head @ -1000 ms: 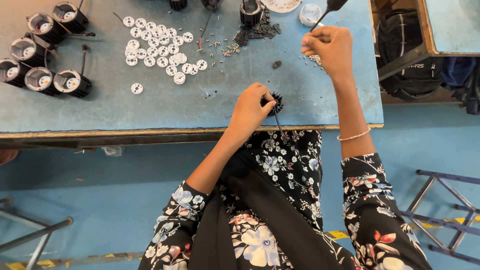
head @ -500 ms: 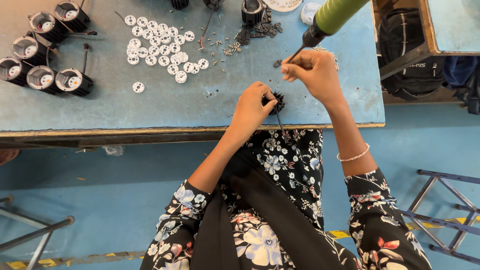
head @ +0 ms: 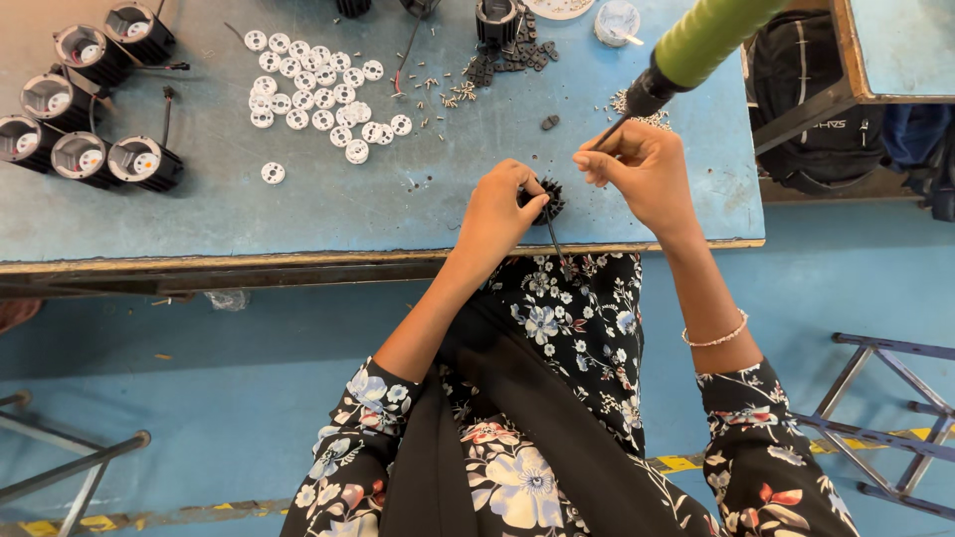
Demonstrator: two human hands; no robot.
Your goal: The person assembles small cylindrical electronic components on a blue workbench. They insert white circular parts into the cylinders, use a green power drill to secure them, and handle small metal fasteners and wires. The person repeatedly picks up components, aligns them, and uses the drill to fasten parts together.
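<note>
A person in a floral-print top, seen from above, works at the near edge of a worn blue counter (head: 298, 214). The left hand (head: 497, 209) closes its fingers over a small black ribbed part (head: 550, 198) resting just inside that edge; the hand hides most of the part, and a thin dark wire (head: 555, 239) trails from it toward the body. Just beside it, the right hand (head: 642, 174), a thin bracelet on its wrist, pinches its fingertips together at the tip of a screwdriver (head: 686, 55) with a green handle that runs out of the top of the frame. What the fingertips hold, if anything beyond the bit, is too small to make out. Farther back, to the left, a scatter of white round discs (head: 318, 94) lies on the counter, with tiny loose screws (head: 448, 94) near them. At the far left a cluster of black cylindrical housings (head: 90, 104) stands with open ends up. Along the far edge, partly cut off, sit a heap of small black pieces (head: 507, 55) and a small clear container (head: 617, 20). A black backpack (head: 806, 109) sits to the right, past the counter's end.
</note>
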